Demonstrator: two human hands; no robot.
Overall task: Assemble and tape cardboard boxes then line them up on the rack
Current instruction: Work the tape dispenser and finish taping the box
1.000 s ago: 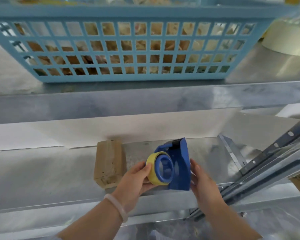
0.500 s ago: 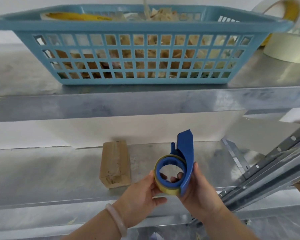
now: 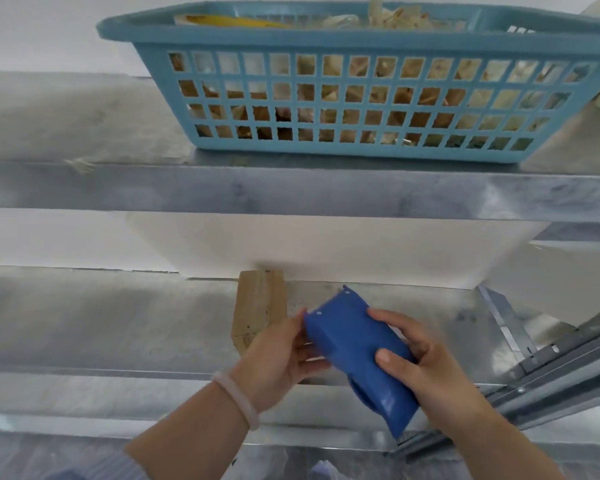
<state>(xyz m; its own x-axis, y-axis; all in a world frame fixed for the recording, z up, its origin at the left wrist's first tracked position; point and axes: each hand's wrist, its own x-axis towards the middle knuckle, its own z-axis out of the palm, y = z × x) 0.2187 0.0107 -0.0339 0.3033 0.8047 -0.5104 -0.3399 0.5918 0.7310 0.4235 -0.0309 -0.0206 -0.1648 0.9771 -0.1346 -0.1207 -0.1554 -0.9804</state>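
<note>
A blue tape dispenser is held in front of the lower metal shelf, turned so its flat blue back faces me and the tape roll is hidden. My right hand grips its right side, thumb on the blue face. My left hand, with a pale bracelet on the wrist, holds its left edge. A small taped cardboard box lies on the lower shelf just behind my left hand, its long side pointing away from me.
A light blue plastic basket with crumpled tape and scraps stands on the upper shelf. A slanted metal rack rail runs along the lower right. A white wall lies behind the shelves.
The dispenser has been turned over from showing its yellow tape roll to showing its flat blue back. Both hands stayed on it. The view has shifted so the basket sits further right.
</note>
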